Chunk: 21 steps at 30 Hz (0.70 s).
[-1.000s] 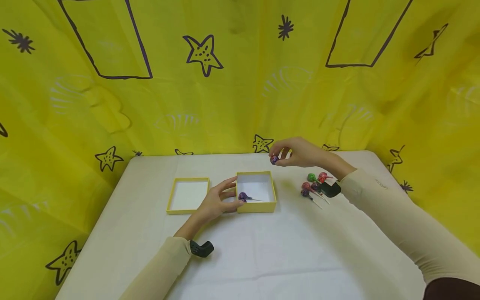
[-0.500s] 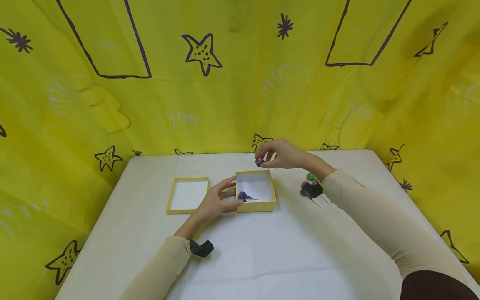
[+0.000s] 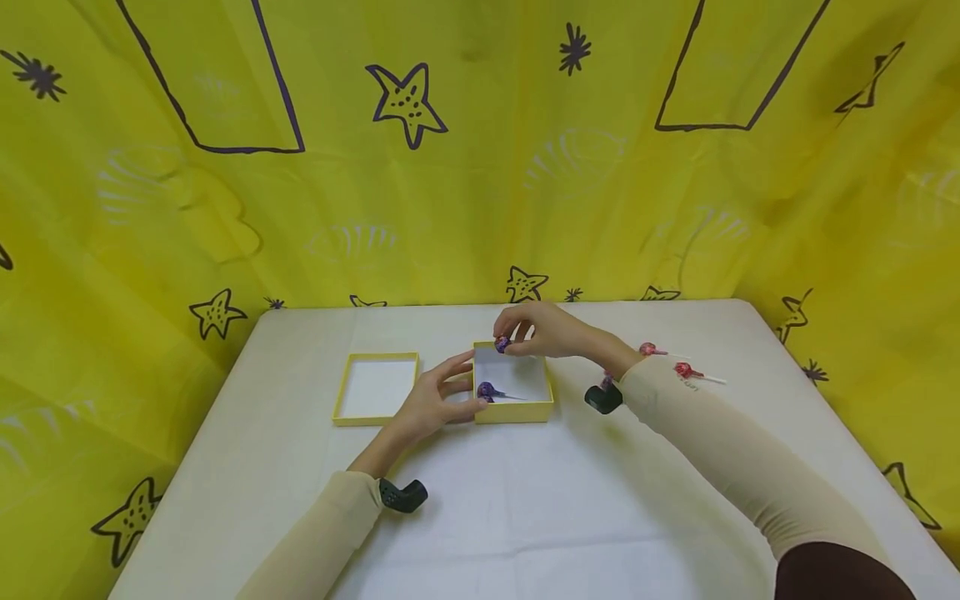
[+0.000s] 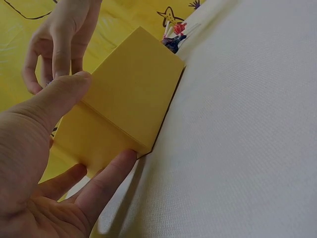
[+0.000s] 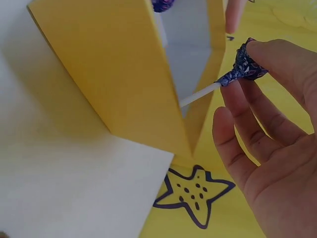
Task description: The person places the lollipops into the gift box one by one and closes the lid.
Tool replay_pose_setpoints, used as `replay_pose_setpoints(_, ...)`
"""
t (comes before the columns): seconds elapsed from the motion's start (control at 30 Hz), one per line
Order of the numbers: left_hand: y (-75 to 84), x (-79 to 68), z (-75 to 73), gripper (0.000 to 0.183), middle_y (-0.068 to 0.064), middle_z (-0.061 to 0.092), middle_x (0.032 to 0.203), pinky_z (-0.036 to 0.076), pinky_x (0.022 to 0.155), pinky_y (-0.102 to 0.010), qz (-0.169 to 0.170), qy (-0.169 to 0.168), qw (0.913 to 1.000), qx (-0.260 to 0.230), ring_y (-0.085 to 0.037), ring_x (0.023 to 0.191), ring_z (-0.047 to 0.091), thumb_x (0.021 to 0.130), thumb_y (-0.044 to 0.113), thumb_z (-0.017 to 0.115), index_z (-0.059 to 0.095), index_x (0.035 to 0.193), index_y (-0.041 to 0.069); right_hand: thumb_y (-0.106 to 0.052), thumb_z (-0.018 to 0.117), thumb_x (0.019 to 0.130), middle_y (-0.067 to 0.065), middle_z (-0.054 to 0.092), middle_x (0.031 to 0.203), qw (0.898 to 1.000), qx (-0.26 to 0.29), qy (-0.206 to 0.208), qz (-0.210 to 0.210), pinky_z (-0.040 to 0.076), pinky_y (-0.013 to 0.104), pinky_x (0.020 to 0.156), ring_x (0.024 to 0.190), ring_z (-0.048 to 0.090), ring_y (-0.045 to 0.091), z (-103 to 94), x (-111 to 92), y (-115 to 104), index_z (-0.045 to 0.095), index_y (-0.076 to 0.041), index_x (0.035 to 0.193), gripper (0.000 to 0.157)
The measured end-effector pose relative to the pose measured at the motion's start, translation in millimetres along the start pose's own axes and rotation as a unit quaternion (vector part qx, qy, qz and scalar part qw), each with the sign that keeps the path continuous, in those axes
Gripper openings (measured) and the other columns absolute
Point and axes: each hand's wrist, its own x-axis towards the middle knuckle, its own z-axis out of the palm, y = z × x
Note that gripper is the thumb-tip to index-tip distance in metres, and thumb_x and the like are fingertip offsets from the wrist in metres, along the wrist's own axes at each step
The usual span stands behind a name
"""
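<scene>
My right hand (image 3: 547, 329) pinches a lollipop in a dark purple wrapper (image 3: 502, 343) over the back of the yellow box (image 3: 517, 413). In the right wrist view thumb and fingers hold the wrapped head (image 5: 250, 64), and its white stick (image 5: 200, 94) slants down inside the box rim. My left hand (image 3: 435, 404) holds the box at its left side, thumb at the front corner and fingers against the left wall (image 4: 94, 141). Purple-wrapped lollipops (image 3: 487, 390) lie in the box's front left corner, partly hidden by the front wall and my thumb.
A shallow yellow-edged lid (image 3: 375, 387) lies left of the box, white inside up. Red lollipops (image 3: 686, 370) lie on the white-covered table (image 3: 465, 517) at right, others partly hidden by my right sleeve and wrist camera (image 3: 603, 398). A yellow curtain (image 3: 465, 208) hangs behind.
My right hand has carried the lollipop left, then down to the box's back rim. The right forearm has uncovered red lollipops at right. My left hand and the box have stayed put.
</scene>
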Motion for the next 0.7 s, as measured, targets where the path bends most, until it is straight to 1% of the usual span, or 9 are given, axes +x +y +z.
replay_pose_setpoints(0.13, -1.0, 0.5, -0.4, 0.087, -0.018, 0.043, 0.157, 0.055, 0.099, -0.044, 0.002, -0.002, 1.0, -0.004, -0.037, 0.136, 0.053, 0.087, 0.014, 0.085, 0.038, 0.16, 0.018, -0.004, 0.076, 0.091, 0.0, 0.073, 0.105, 1.0, 0.015, -0.004, -0.005, 0.059, 0.037, 0.086, 0.093, 0.069, 0.019, 9.2, 2, 4, 0.075, -0.009, 0.108, 0.017)
replay_pose_setpoints(0.23, -1.0, 0.6, -0.3, 0.086, -0.017, 0.044, 0.157, 0.055, 0.1, -0.045, 0.0, 0.0, 1.0, -0.001, -0.036, 0.136, 0.053, 0.087, 0.016, 0.085, 0.039, 0.16, 0.019, -0.005, 0.078, 0.09, -0.002, 0.074, 0.103, 1.0, 0.015, -0.001, -0.003, 0.059, 0.035, 0.084, 0.092, 0.068, 0.017, 15.7, 4, 6, 0.075, -0.009, 0.108, 0.019)
replay_pose_setpoints(0.5, 0.5, -0.2, 0.1, 0.085, -0.015, 0.045, 0.156, 0.055, 0.101, -0.043, 0.004, 0.0, 1.0, -0.003, -0.035, 0.135, 0.055, 0.086, 0.015, 0.085, 0.041, 0.158, 0.023, -0.007, 0.078, 0.091, -0.004, 0.074, 0.102, 1.0, 0.003, -0.011, 0.011, 0.058, 0.03, 0.084, 0.09, 0.067, 0.014, 31.5, 8, 8, 0.073, -0.01, 0.112, 0.021)
replay_pose_setpoints(0.7, -0.5, 0.1, 0.0, 0.084, -0.015, 0.046, 0.155, 0.054, 0.101, -0.042, 0.01, 0.0, 0.9999, -0.003, -0.034, 0.134, 0.055, 0.086, 0.014, 0.085, 0.043, 0.157, 0.027, -0.007, 0.079, 0.09, 0.0, 0.075, 0.102, 1.0, -0.021, -0.005, 0.002, 0.058, 0.028, 0.081, 0.086, 0.067, 0.013, 40.0, 7, 6, 0.073, -0.01, 0.11, 0.021)
